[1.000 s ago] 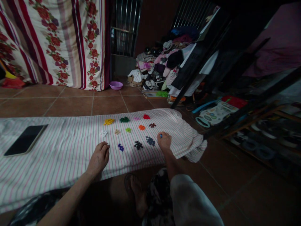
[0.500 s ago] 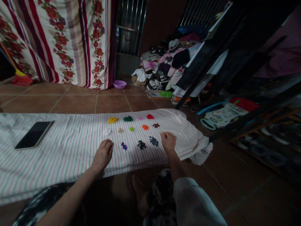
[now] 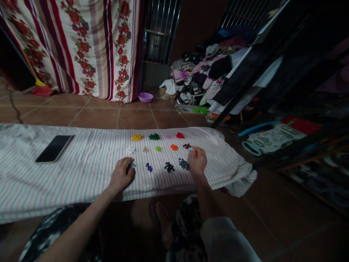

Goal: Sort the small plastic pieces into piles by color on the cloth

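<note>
My left hand (image 3: 121, 176) is low over the striped cloth, fingers curled, beside a few grey-blue pieces (image 3: 132, 164). What its fingers hold, if anything, is hidden. My right hand (image 3: 198, 160) is closed in a pinch at the right of the dark grey pile (image 3: 183, 163) and the brown pile (image 3: 187, 146); I cannot make out anything in it. Between the hands lie small purple-blue pieces (image 3: 148, 167) and a black pile (image 3: 169, 167). Farther back are white (image 3: 131, 149), beige (image 3: 145, 149), lime (image 3: 158, 149), orange (image 3: 173, 147), yellow (image 3: 136, 137), dark green (image 3: 154, 136), pink (image 3: 169, 137) and red (image 3: 180, 135) piles.
A phone (image 3: 54, 149) lies at the left on the striped cloth (image 3: 89, 171). Beyond, on the tiled floor, are a purple basin (image 3: 145, 97), a heap of clothes (image 3: 201, 72) and a floral curtain (image 3: 98, 51). A dark rack with a toy panel (image 3: 272, 136) stands at the right.
The whole view has shifted, so the cloth sits farther right. Grey-blue pieces now show by my left fingertips. My right hand is slightly nearer the brown pile; its small dark piece no longer shows.
</note>
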Available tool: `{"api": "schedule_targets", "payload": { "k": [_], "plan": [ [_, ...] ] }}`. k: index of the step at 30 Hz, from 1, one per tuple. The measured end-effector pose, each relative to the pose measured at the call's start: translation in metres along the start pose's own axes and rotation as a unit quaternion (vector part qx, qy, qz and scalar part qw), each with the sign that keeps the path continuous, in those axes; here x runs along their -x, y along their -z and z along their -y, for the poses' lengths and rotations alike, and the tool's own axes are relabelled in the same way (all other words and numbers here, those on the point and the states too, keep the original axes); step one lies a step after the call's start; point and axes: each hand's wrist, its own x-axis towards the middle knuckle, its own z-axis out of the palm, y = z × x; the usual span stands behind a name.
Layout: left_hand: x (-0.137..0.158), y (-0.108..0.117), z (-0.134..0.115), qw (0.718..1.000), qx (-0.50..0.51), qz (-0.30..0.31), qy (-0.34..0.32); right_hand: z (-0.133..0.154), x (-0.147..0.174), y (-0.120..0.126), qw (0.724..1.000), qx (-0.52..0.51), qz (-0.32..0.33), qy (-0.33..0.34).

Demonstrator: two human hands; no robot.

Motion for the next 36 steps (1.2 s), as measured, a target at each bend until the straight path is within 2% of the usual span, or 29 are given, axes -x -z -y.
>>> {"api": "schedule_targets", "payload": {
  "k": [3,6,9,11,14,18,22,29,36],
  "plan": [
    [0.006,0.014,0.001,0.998,-0.031,-0.01,0.057,0.051,0.013,-0.004,0.989,-0.108,0.069,0.067],
    [0.012,0.021,0.006,0.995,0.003,0.01,0.094,0.101,0.034,-0.017,0.958,-0.207,0.154,0.127],
    [0.013,0.021,0.011,0.995,0.03,0.033,0.091,0.138,0.053,-0.034,0.918,-0.265,0.247,0.159],
    [0.012,0.018,0.012,0.996,0.033,0.04,0.074,0.152,0.061,-0.046,0.895,-0.273,0.301,0.184],
    [0.008,0.013,0.012,0.997,0.045,0.039,0.055,0.161,0.071,-0.061,0.875,-0.24,0.355,0.225],
    [0.005,0.012,0.01,0.996,0.065,0.046,0.04,0.164,0.082,-0.073,0.874,-0.174,0.381,0.248],
    [0.003,0.012,0.007,0.995,0.073,0.049,0.041,0.167,0.088,-0.079,0.862,-0.151,0.412,0.255],
    [0.009,0.01,0.01,0.992,0.106,0.034,0.061,0.168,0.086,-0.081,0.889,-0.15,0.375,0.216],
    [0.007,0.01,0.004,0.993,0.096,0.055,0.036,0.17,0.088,-0.082,0.869,-0.13,0.421,0.224]
  ]
}}
